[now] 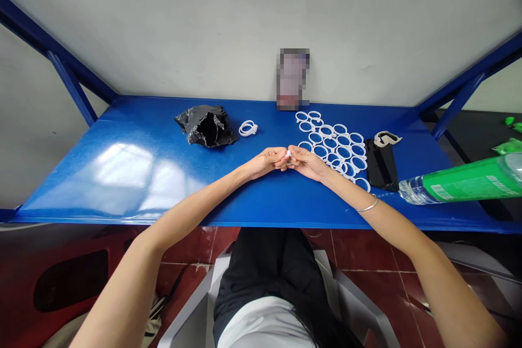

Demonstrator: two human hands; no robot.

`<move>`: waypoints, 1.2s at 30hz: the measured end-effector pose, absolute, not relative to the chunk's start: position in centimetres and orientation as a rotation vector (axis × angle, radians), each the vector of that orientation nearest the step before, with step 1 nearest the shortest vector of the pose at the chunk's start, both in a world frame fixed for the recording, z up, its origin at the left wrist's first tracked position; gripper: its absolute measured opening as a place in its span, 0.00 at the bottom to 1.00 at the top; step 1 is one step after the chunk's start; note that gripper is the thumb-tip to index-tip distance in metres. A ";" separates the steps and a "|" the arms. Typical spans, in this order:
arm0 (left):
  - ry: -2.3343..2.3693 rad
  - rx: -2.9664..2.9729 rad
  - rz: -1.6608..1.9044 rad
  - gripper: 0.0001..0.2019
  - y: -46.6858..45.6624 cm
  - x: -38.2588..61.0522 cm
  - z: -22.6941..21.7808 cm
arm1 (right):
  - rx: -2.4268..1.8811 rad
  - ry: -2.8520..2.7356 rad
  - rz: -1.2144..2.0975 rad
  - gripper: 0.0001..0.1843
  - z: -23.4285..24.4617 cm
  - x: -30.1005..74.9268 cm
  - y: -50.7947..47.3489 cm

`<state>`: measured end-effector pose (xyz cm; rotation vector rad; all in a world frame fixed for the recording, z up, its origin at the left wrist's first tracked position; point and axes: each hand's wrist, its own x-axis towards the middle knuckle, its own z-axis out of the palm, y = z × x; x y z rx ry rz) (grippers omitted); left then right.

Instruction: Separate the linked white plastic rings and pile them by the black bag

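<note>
My left hand (267,162) and my right hand (306,163) meet at the middle of the blue table (134,174), fingers pinched together on a small white plastic piece (288,154) between them. Just right of my right hand lie several white plastic rings (336,148) laid out in rows, touching one another. A separate small bundle of white rings (248,128) lies farther back, left of my hands. A silver bangle sits on my right wrist.
A crumpled black plastic bag (207,126) lies at the back left. A black flat object (382,166) with a beige clip (386,138) sits right of the rings. A green-labelled water bottle (460,180) lies on its side at the right. A blurred upright item (292,79) leans on the wall.
</note>
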<state>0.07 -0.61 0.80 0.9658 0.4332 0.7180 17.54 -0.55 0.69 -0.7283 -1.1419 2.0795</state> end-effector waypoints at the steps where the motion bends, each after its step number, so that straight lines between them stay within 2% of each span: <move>1: 0.431 0.957 0.721 0.24 -0.6 0.0 0.9 | -0.713 -1.123 2.083 0.26 0.7 17.5 -0.5; 10: 0.466 1.076 0.785 0.25 -0.5 -0.1 0.9 | -0.762 -1.106 2.002 0.24 0.7 17.3 -0.7; 14: 0.592 1.326 0.837 0.26 -0.1 -0.8 1.4 | -0.835 -1.233 1.909 0.16 0.9 17.5 -0.6; 18: 0.882 1.747 0.924 0.25 0.5 -2.2 2.5 | -0.907 -1.595 1.499 0.16 1.4 18.0 -0.6; 22: 1.358 2.145 1.145 0.20 1.6 -3.8 3.1 | -1.084 -2.053 0.734 0.18 1.9 18.7 -0.6; 25: 1.687 2.393 1.101 0.17 2.7 -4.8 2.8 | -1.208 -2.205 0.335 0.21 1.9 19.2 -0.4; 30: 1.942 2.541 0.813 0.16 3.7 -5.4 1.9 | -1.480 -2.275 0.086 0.23 1.2 20.3 0.6; 36: 2.017 2.526 0.672 0.15 4.2 -5.6 0.9 | -1.528 -2.298 0.044 0.23 0.1 21.0 1.3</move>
